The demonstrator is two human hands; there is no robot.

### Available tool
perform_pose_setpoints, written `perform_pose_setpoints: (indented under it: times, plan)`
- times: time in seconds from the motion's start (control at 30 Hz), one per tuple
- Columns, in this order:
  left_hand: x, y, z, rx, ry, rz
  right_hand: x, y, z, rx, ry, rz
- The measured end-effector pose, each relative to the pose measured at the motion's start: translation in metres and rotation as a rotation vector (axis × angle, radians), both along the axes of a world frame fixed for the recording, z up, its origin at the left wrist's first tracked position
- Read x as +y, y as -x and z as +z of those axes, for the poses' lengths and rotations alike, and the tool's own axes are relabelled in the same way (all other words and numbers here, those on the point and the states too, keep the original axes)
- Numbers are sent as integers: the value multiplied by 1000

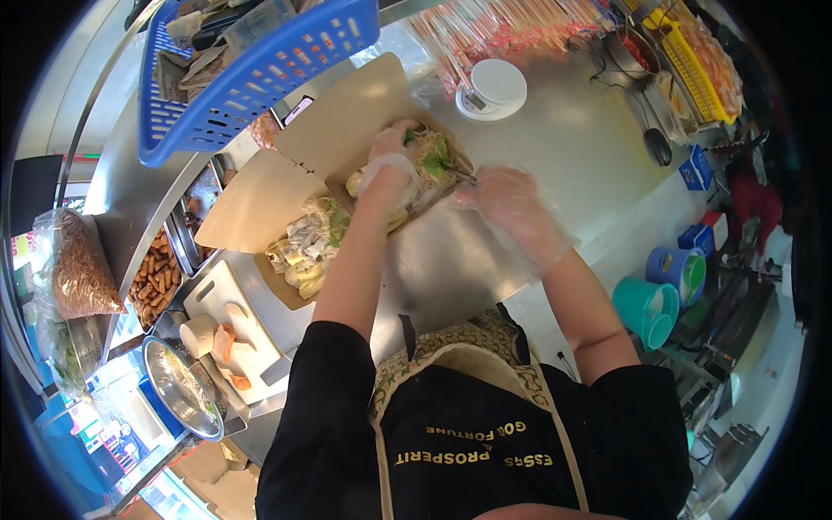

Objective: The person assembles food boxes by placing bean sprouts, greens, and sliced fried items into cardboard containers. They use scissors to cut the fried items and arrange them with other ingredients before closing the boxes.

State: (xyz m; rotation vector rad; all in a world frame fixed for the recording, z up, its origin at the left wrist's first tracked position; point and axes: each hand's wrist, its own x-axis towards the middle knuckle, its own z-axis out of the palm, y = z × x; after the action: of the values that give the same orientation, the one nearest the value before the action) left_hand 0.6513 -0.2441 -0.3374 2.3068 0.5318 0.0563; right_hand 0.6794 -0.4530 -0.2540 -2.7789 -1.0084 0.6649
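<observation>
Two brown cardboard takeaway boxes stand on the steel counter with their lids folded back. My left hand (394,156), in a clear plastic glove, reaches into the far box (336,192), its fingers curled at noodles and green leaves (438,156); what they grip is hidden. At that box's right side, my gloved right hand (507,204) is closed on a thin metal tool (464,177), whose tip points into the food. I cannot tell its kind. Beside my left forearm, the nearer box (282,288) holds pale chopped pieces, noodles and leaves (308,247).
A blue basket (251,91) overhangs the far left. Beyond the boxes are a white scale (492,89) and many skewers (494,30). A white cutting board (230,325) and a steel bowl (182,387) stand left. Teal (646,312) and blue buckets are right.
</observation>
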Motion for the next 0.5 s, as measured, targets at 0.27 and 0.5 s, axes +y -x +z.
perform_pose_setpoints:
  times: [0.27, 0.5]
  plan:
    - [-5, 15, 11, 10, -162, 92, -8, 16, 5, -149, -114, 19]
    - [3, 8, 23, 139, -158, -78, -19, 21, 20, -69, -58, -114]
